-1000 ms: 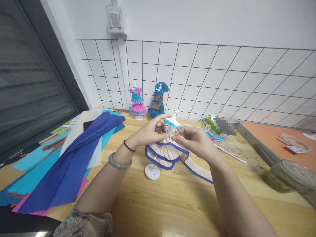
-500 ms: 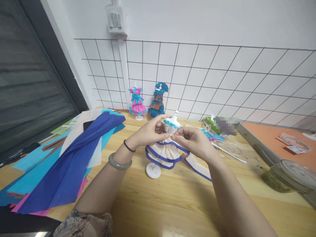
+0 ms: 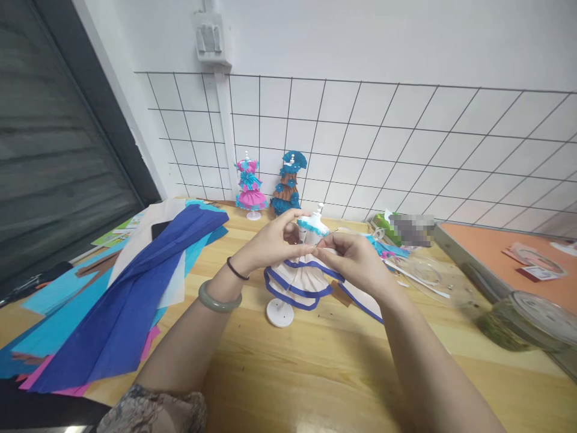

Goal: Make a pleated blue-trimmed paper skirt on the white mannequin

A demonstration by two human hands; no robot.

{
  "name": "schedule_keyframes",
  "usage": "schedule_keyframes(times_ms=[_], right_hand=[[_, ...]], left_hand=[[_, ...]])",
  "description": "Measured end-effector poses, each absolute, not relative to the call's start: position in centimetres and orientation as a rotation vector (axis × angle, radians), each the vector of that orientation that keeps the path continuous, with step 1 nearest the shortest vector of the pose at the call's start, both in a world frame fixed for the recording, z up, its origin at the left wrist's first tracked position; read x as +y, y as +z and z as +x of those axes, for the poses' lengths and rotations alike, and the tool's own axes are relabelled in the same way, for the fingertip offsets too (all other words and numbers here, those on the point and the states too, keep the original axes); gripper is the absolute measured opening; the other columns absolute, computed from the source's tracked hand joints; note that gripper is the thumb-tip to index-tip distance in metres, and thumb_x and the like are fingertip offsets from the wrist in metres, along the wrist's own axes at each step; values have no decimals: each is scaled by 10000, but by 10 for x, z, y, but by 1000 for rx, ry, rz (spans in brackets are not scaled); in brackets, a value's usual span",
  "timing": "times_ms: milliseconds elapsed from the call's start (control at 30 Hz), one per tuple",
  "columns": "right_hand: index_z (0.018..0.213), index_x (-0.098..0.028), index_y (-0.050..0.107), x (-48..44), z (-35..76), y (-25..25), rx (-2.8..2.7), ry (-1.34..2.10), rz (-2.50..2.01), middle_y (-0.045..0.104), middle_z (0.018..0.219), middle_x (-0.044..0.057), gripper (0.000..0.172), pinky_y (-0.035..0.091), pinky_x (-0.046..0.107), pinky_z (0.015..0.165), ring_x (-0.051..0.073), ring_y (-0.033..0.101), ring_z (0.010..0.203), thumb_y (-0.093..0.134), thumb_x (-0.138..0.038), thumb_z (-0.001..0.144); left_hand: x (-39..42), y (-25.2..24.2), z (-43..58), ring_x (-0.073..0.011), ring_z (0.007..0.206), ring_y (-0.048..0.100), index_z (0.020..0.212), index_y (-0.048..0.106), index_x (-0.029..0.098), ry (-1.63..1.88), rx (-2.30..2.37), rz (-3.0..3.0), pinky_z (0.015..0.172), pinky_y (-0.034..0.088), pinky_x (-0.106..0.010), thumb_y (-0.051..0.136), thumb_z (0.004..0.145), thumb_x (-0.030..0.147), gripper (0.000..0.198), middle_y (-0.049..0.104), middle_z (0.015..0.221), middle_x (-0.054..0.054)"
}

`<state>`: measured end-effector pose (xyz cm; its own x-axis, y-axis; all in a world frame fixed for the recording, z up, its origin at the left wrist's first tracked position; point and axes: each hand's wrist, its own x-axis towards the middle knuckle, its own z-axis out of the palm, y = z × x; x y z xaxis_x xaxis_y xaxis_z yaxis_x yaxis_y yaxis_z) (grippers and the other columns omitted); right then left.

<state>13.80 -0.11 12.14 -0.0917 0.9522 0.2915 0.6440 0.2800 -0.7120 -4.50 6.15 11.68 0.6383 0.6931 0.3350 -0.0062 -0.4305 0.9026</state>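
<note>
A small white mannequin (image 3: 312, 225) on a round white base (image 3: 280, 313) stands in front of me, tilted slightly, with turquoise trim around its bust. Around its lower part sits a cream ruffled skirt (image 3: 300, 281) edged in blue. My left hand (image 3: 283, 240) closes around the mannequin's waist from the left, its thumb pressing the skirt's top edge. With thumb and index finger together, my right hand (image 3: 349, 258) pinches a cream strip (image 3: 360, 297) with a blue border at the waist. The strip's loose end trails to the right beneath that hand. Fingertips partly hide the waist.
Sheets of blue crepe paper (image 3: 144, 282) and other colours lie on the left, under them a dark phone (image 3: 161, 230). Two dressed mini mannequins, one pink (image 3: 251, 198), one brown and teal (image 3: 285, 191), stand by the wall. A tape roll (image 3: 532, 319) and an orange board (image 3: 500, 252) lie right.
Both hands stay at the waist, the fingertips drawing slightly closer together. The trailing cream strip has shifted, with less of it showing beside my right hand.
</note>
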Motion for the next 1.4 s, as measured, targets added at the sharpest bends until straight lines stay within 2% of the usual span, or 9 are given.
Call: schedule_keyframes(times_ms=[133,233,333,500,600,867,1033,1167,1400], right_hand=[[761,-161,634,0,141,121,-1826,563,-1414,592,643,14,288,372,234,472,119,494,534,613,-447,789],[849,-179,634,-2,145,124,-1846,451,-1340,657,851,56,251,466,289,649,180,600,760,576,-423,835],[922,-201,612,-8,144,128,-1954,223,-1202,638,970,77,223,463,346,782,219,584,915,597,-406,836],[1026,-202,589,-12,134,124,-2210,-92,-981,599,936,86,163,445,347,749,207,549,868,561,-228,868],[983,-191,621,-8,129,118,-2275,-304,-892,595,845,73,187,410,328,677,184,517,768,482,-120,880],[853,-143,666,-16,117,122,-2329,-563,-878,589,720,79,209,371,319,612,172,447,665,466,-90,885],[979,-151,652,-21,122,128,-2268,-228,-846,608,855,90,160,428,327,683,180,532,765,540,-170,867],[910,-183,641,-12,137,128,-1993,122,-1027,649,908,68,139,440,331,789,187,582,867,545,-281,885],[903,-173,635,9,149,114,-1909,823,-1193,638,879,54,307,449,295,716,186,580,827,582,-467,829]], left_hand=[[63,116,-45,-144,758,581,1169,438,219,879,512,1826,642,467,-259,728,700,328,562,602,843,-13],[67,115,-47,-136,780,587,1146,437,206,916,473,1784,688,472,-263,728,701,299,540,610,862,-13],[71,112,-48,-138,773,596,1142,426,207,977,511,1752,698,474,-271,723,705,300,536,622,849,-11],[75,110,-49,-136,730,597,1168,421,202,1033,562,1750,669,472,-264,723,703,307,564,629,801,-5],[75,111,-49,-129,688,585,1196,434,198,1044,591,1771,631,462,-250,722,700,321,587,627,768,2],[79,110,-50,-140,740,591,1330,416,216,1118,608,1746,641,457,-246,716,705,313,699,635,806,-16],[77,113,-54,-120,645,574,1342,382,211,1055,627,1731,581,441,-228,731,696,316,742,630,745,0],[75,116,-56,-144,736,606,1174,491,153,949,566,1729,640,478,-252,754,668,324,595,646,839,-42],[71,118,-57,-107,672,560,1127,552,138,784,484,1844,588,439,-218,723,701,337,500,619,796,-23]])
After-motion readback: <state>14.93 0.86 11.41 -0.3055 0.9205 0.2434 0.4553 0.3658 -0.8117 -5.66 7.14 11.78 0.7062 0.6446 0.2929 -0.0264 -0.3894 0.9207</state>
